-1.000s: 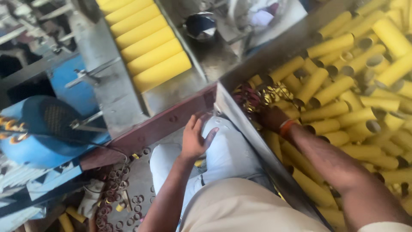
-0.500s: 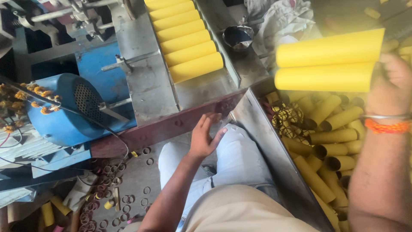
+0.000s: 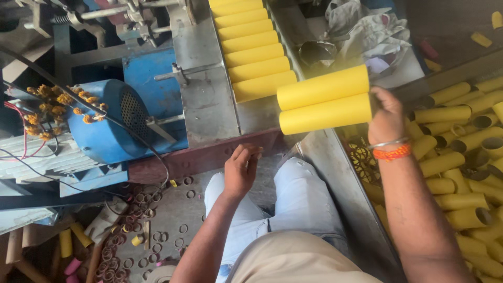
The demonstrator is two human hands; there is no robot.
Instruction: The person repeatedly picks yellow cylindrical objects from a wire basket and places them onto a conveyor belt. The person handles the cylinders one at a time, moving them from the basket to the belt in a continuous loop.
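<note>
My right hand [image 3: 386, 118] grips two yellow cardboard tubes [image 3: 325, 99] by their right ends and holds them level, one above the other, over the near end of a sloped metal chute [image 3: 204, 105]. A row of several yellow tubes [image 3: 257, 57] lies side by side on that chute, just left of the held pair. My left hand [image 3: 241, 169] rests on my left knee [image 3: 220, 183] with its fingers loosely curled and nothing in it. A heap of several yellow tubes [image 3: 461, 157] fills the metal bin at my right.
A blue motor [image 3: 110, 126] with cables sits at the left below a machine frame. Many small cardboard rings [image 3: 141, 225] litter the floor by my legs. A bundle of cloth [image 3: 367, 31] lies beyond the chute. The bin's metal wall [image 3: 335, 173] slopes beside my right leg.
My right hand came up out of the tube bin with two yellow tubes and carried them left toward the chute. My left hand stayed on the knee.
</note>
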